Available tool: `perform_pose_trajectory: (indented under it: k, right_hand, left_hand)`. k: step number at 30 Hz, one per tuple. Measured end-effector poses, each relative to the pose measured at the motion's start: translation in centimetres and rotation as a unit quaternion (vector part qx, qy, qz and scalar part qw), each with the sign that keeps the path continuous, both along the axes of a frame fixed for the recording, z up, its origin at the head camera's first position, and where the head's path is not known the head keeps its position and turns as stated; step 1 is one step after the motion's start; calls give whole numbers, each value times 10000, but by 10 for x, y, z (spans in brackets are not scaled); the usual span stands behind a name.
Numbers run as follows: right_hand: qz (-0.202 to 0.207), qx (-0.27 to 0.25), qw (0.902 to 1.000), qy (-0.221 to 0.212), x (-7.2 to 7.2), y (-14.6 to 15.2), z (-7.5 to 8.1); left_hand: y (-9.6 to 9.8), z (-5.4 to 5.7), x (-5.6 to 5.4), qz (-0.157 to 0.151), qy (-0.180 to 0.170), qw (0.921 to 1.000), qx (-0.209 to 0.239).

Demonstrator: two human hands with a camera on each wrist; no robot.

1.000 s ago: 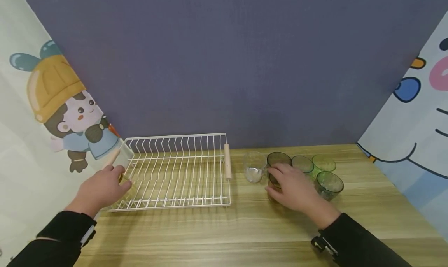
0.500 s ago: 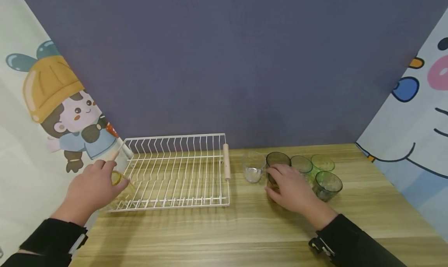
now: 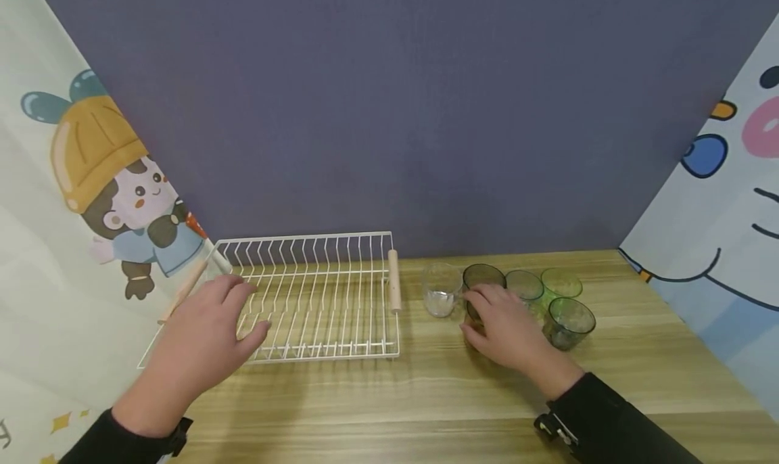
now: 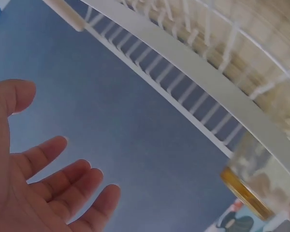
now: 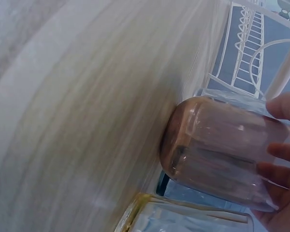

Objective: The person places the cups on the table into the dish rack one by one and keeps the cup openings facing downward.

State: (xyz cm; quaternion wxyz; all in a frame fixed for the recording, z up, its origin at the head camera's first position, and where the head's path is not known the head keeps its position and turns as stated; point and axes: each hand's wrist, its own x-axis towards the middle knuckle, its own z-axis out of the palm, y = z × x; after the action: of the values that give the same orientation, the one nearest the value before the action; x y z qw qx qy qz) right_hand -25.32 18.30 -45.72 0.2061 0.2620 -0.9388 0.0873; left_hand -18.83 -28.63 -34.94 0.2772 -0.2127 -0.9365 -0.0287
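Observation:
My left hand (image 3: 203, 335) is over the left part of the white wire dish rack (image 3: 322, 358), fingers spread and holding nothing. In the left wrist view a yellow-rimmed glass (image 4: 253, 181) stands at the rack, apart from the fingers. The hand hides that glass in the head view. My right hand (image 3: 508, 325) grips a pinkish-brown glass (image 5: 217, 140) on the wooden table, thumb on one side and fingers on the other. Close behind it stands a dark grey glass (image 3: 485, 274). To its left is a clear glass (image 3: 441, 295).
Right of my right hand stand a greyish glass (image 3: 526, 285), a light green glass (image 3: 562, 283) and a dark green glass (image 3: 570, 323). The rack has a wooden handle (image 3: 394, 281) at its right end. A dark blue backdrop (image 3: 389, 112) rises behind the wooden table (image 3: 341, 410).
My left hand has let go of the yellow glass at the rack's left end and moved right and nearer the camera. The right hand has stayed on its glass.

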Motion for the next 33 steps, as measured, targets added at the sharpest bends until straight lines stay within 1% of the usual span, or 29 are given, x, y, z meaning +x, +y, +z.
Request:
perform_pose_trajectory:
  k: [2, 5, 9, 12, 17, 22, 25, 27, 31, 33]
  right_hand:
    - [-10, 3, 10000, 20, 1, 0, -1]
    - [-5, 27, 10000, 34, 2, -1, -1]
    - [40, 70, 9999, 60, 2, -3, -1]
    - [75, 69, 9999, 83, 3, -4, -1]
    - [23, 97, 9999, 101, 5, -6, 0]
    - [-34, 163, 9998, 61, 6, -8, 2]
    - [-12, 192, 9998, 2, 7, -9, 3]
    - [15, 208, 9998, -38, 6, -10, 3]
    - [62, 229, 9997, -77, 6, -10, 3]
    - [53, 213, 9997, -101, 6, -10, 2]
  left_hand:
    - [7, 0, 2, -88, 40, 10000, 5]
    - [14, 0, 4, -138, 74, 9999, -10]
    - [19, -1, 8, -125, 46, 9999, -29]
    - [21, -2, 10, -145, 33, 9999, 27]
    - [23, -2, 12, -239, 129, 9996, 110]
    - [25, -3, 12, -396, 250, 9988, 127]
    - [25, -5, 12, -385, 279, 9988, 140]
    - [26, -8, 12, -310, 194, 9992, 174]
    - [28, -15, 13, -141, -187, 9993, 302]
    - [31, -20, 14, -112, -337, 9986, 390]
